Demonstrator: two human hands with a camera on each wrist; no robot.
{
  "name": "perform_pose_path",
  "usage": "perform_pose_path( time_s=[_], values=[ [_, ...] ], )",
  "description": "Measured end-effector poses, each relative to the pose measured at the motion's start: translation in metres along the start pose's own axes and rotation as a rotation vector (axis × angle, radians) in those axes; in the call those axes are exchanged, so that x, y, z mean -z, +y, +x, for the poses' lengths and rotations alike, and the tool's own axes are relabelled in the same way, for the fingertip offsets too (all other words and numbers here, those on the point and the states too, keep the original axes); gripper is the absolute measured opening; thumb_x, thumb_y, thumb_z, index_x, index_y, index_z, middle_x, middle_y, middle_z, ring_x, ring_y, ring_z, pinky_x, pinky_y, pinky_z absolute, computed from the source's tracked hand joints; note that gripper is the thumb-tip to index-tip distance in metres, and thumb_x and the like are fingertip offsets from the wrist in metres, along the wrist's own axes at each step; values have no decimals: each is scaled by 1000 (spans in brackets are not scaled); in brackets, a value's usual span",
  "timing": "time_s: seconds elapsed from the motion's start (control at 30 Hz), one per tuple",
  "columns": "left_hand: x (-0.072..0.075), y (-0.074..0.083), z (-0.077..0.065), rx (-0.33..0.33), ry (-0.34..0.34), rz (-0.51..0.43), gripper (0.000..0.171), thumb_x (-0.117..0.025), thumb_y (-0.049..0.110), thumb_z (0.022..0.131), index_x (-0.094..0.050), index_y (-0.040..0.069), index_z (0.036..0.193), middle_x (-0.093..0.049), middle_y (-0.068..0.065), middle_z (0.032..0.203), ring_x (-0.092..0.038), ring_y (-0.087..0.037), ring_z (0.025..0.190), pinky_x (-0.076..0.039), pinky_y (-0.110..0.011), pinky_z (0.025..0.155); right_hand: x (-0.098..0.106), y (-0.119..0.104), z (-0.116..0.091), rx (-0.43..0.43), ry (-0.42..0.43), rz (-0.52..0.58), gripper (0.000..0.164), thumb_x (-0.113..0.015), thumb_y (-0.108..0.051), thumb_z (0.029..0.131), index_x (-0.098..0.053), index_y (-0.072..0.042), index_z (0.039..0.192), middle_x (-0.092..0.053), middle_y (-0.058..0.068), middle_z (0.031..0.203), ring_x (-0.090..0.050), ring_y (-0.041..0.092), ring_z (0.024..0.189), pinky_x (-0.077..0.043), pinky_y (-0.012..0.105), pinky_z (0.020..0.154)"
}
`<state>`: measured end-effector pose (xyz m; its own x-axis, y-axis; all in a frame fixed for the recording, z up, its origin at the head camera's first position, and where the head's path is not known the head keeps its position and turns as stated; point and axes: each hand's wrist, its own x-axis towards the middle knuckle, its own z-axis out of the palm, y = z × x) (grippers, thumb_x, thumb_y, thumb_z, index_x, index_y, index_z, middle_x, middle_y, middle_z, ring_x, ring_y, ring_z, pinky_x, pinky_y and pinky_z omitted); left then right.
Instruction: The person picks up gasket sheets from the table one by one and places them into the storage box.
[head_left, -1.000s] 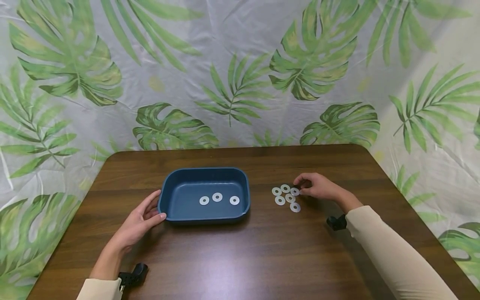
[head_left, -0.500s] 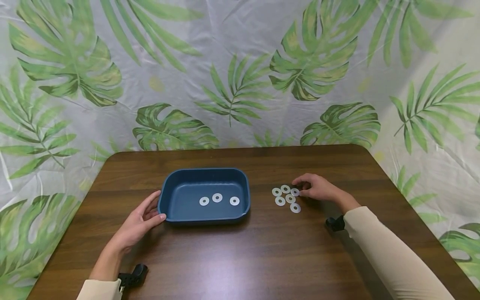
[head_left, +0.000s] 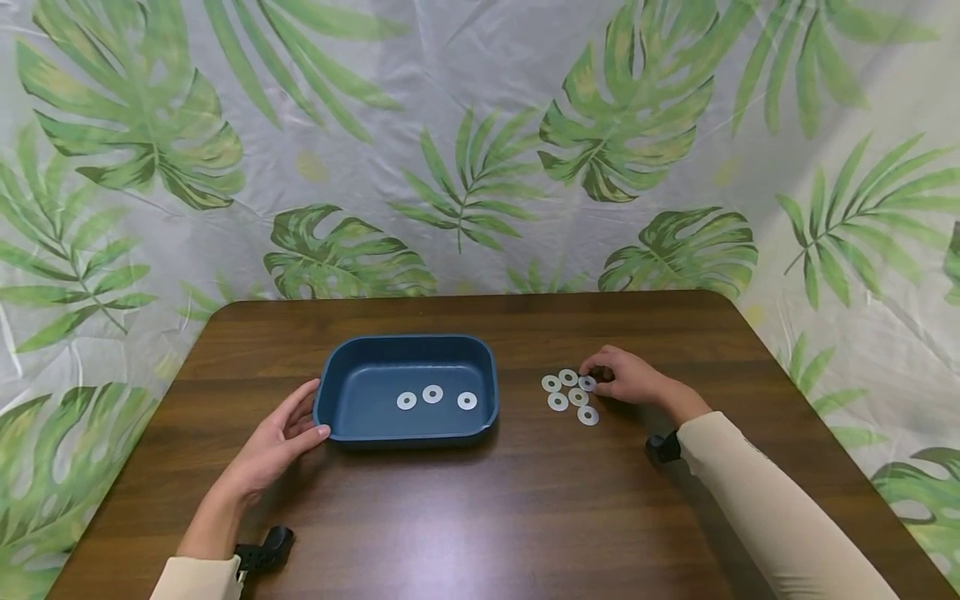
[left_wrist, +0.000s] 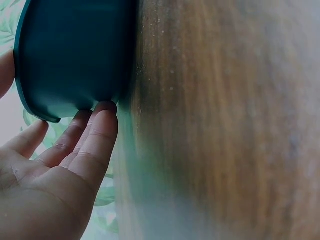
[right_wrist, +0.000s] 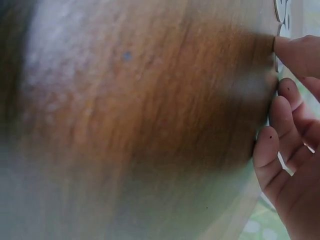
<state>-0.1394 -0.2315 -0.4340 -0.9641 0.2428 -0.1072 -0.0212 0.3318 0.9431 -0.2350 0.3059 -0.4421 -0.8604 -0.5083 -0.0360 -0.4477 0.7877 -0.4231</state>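
Observation:
A blue rectangular tray (head_left: 408,425) stands on the wooden table with 3 flat metal washers inside, one of them a washer (head_left: 432,394) near the middle. My left hand (head_left: 266,450) rests on the tray's left end, thumb at the front corner of the rim. In the left wrist view its fairly straight fingers (left_wrist: 100,142) touch the outer wall. To the tray's right lies a cluster of several washers (head_left: 558,402). My right hand (head_left: 630,377) is at the cluster's right side, thumb and index finger at opposite edges of a washer (head_left: 587,383). Its other fingers (right_wrist: 267,145) curve down close to the table.
The brown wooden table (head_left: 480,517) has rounded far corners. Behind it hangs a white cloth (head_left: 480,167) with green leaf prints. A black wrist camera (head_left: 266,550) sits on the left wrist and another wrist camera (head_left: 662,448) on the right.
My right hand has edged slightly left, its thumb and index finger closing in on the washer at the cluster's right side. The left hand and the tray stay as they were.

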Motion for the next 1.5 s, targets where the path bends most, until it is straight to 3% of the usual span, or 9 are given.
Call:
perform_pose_path(
  time_s=[0.4,0.67,0.73,0.87,0.93,1.17,1.27,1.5],
  values=[
    [1,1,-1,-9,-5,-5,73,-59,13,99,-18,5,158,-32,-34,154,-48,-47,132,-48,-11,84,3,-6,7,-38,-44,5,18,-70,-6,84,-62,-3,100,-59,12,97,-56,21,88,-47,37,80],
    [1,2,-1,-9,-8,0,73,-60,14,99,-18,6,158,-32,-33,155,-49,-46,132,-48,-11,84,1,-6,3,-77,12,34,21,-72,-6,84,-56,-7,97,-62,7,91,-57,18,83,-47,34,76],
    [1,2,-1,-20,-7,-4,73,-60,14,99,-18,5,158,-32,-33,155,-53,-38,129,-48,-11,85,1,-5,3,-72,20,47,22,-72,-7,85,-57,-7,101,-64,6,91,-57,16,82,-47,32,74],
    [1,1,-1,-34,-19,-29,74,-60,12,99,-17,4,158,-32,-34,155,-59,-11,120,-49,-11,86,-1,-2,2,-62,2,68,25,-71,-6,85,-61,-5,109,-66,6,93,-58,13,82,-48,30,74],
    [1,0,-1,-34,-22,-36,74,-60,12,99,-17,4,158,-32,-34,154,-59,-6,117,-49,-12,86,-1,1,2,-69,-20,82,28,-71,-5,85,-63,-5,112,-67,6,94,-59,13,83,-49,30,75],
    [2,1,-1,-28,-20,-19,74,-60,13,99,-17,4,158,-32,-34,154,-52,-39,130,-49,-12,85,0,4,3,-74,-58,99,30,-69,-2,84,-65,-4,114,-68,6,95,-60,13,85,-50,32,77],
    [2,2,-1,-29,-21,-15,73,-60,13,99,-17,4,158,-32,-34,154,-53,-37,129,-49,-11,86,-1,3,3,-75,-49,99,29,-69,-3,85,-66,-4,114,-68,5,94,-60,13,85,-50,32,77],
    [2,2,-1,-31,-25,-27,73,-60,12,98,-18,3,158,-32,-35,154,-58,-19,123,-49,-12,85,0,3,1,-71,-6,92,25,-71,-8,88,-68,-5,112,-67,4,91,-57,10,79,-48,29,72]
  ],
)
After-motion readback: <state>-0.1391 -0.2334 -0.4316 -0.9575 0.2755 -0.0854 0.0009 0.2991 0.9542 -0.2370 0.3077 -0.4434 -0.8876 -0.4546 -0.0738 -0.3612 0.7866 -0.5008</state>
